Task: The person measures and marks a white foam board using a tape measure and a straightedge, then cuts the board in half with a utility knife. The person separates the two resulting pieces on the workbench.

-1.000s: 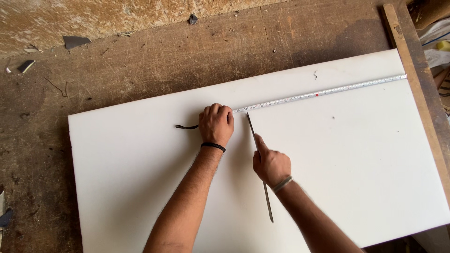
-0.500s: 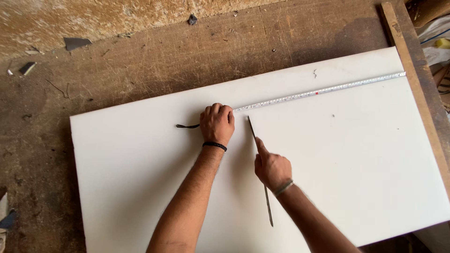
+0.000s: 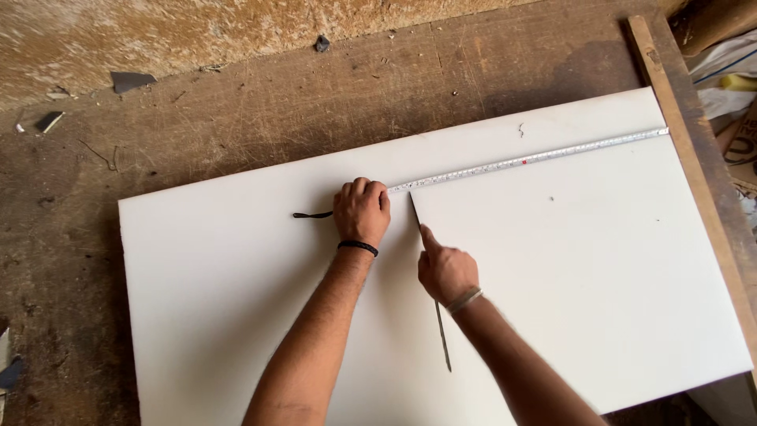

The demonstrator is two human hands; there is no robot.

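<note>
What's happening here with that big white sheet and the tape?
A person is bent over a large white flat board lying on a worn, dusty brown floor. Their left hand is closed over the case of a silver metal tape measure, whose blade is pulled out across the board to its right edge. Their right hand presses a long thin dark blade onto the board, its tip just below the tape beside the left hand, forefinger stretched along it.

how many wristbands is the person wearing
2. A thin black wristband sits on the left wrist, just behind the left hand pressing the tape measure's case. A pale grey wristband sits on the right wrist, behind the right hand.
</note>
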